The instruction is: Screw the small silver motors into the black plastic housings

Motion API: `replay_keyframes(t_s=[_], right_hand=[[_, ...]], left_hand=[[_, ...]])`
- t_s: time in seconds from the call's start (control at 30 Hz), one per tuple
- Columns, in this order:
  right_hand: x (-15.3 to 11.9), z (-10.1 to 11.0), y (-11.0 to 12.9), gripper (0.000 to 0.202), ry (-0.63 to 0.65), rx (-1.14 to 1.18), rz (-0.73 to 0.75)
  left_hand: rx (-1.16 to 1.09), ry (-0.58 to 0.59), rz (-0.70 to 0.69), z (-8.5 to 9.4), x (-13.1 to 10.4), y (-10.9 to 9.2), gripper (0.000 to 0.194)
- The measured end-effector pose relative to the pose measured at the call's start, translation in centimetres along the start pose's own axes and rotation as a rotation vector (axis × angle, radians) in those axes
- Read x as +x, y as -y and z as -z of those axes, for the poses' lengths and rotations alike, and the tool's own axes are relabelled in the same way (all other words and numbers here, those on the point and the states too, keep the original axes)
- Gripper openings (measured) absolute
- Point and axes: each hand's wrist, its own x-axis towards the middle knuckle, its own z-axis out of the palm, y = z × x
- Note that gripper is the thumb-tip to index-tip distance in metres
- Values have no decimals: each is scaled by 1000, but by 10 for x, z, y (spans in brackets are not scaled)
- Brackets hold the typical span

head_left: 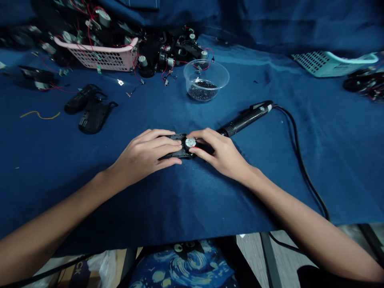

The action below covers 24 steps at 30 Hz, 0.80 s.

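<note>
Forearms: ours.
Left hand: clasping casing.
Right hand: pinching motor — if we slip, it could tilt.

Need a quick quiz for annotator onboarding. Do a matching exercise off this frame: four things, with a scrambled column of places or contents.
Things:
1. clear bowl
2. round white-topped part
3. yellow strip
4. pink basket

Places or contents:
A. held in the right hand
B. piled with wired parts
C. contains small black bits
D. lying at far left on the blue cloth

Pairs: 1-C, 2-A, 3-D, 4-B
</note>
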Motion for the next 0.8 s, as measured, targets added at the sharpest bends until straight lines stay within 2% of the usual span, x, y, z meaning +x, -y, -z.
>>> replay_keyframes(t_s=[0.13,0.23,0.3,0.43,0.57,0.8], right_hand=[[0,1,-2,32,12,14,3],[0,1,-4,62,57,55,11],[2,1,-5,73,106,31,14],[7,2,-6,63,170,-75,32],[11,2,-6,61,196,-122,64],[8,-1,-11,67,179,-106,58]], left_hand=[[24,16,-20,-1,-1,3,27],[36,23,-35,-1,-2,4,26],[31,27,-37,-1,-2,5,26],[47,34,-39,-1,-2,5,26],[63,55,-27,-2,-4,5,27],[45,221,-36,9,-8,7,41]])
